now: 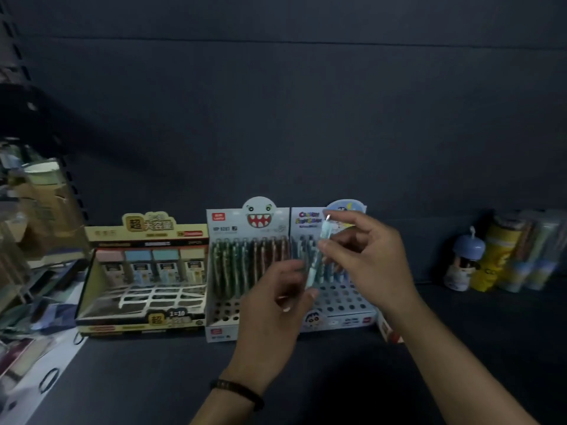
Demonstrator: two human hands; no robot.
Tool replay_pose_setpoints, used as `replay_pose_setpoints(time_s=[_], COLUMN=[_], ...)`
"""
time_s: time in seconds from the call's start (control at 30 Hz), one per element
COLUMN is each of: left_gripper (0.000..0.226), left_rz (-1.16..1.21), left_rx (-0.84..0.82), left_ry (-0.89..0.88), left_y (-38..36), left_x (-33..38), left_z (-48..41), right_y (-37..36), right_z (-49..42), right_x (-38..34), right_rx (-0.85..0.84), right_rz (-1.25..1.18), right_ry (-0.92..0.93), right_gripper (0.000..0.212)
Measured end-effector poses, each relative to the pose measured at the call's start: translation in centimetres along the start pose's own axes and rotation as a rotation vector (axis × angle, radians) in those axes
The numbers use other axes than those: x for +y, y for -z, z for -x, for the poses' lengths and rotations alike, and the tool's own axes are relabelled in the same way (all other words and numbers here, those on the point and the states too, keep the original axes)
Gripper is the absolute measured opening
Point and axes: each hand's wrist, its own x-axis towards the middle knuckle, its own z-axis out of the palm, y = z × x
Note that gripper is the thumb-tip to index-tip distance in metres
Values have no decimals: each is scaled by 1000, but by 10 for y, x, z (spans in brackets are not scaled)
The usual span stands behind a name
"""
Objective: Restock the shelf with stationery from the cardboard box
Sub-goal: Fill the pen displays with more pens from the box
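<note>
Your shelf (460, 348) carries three display boxes in a row: yellow box (144, 234) marked "1=10", shark box (245, 234), cartoon box (337, 305). Before the cartoon box, your left hand (273, 314) and right hand (365, 256) each keep a pinch grip on one pale pen (315, 263), held near upright.

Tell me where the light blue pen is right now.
Head view, centre-right: the light blue pen stands nearly upright, pinched between the left hand and right hand, in front of the cartoon pen display box.
</note>
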Motion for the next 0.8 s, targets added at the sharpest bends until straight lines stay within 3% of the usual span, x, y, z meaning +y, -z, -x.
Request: replay_pose_setpoints(time_s=[0.17, 0.23, 0.53, 0.8], left_gripper=[32, 27, 35, 43], left_rz=[-663, -778, -860, -787], left_rx=[-124, -163, -177, -164], left_ry=[-173, -218, -243, -224], left_y=[-22, -25, -27, -22], left_x=[-23, -35, -45, -49], left_z=[16, 19, 20, 16], right_y=[26, 19, -19, -23], right_z=[-14, -16, -14, -8], right_x=[26, 36, 68, 78], right_rx=[177, 181, 129, -40], right_rz=[199, 265, 446, 594], right_ry=[61, 83, 184, 31], right_gripper=[42, 39, 39, 35])
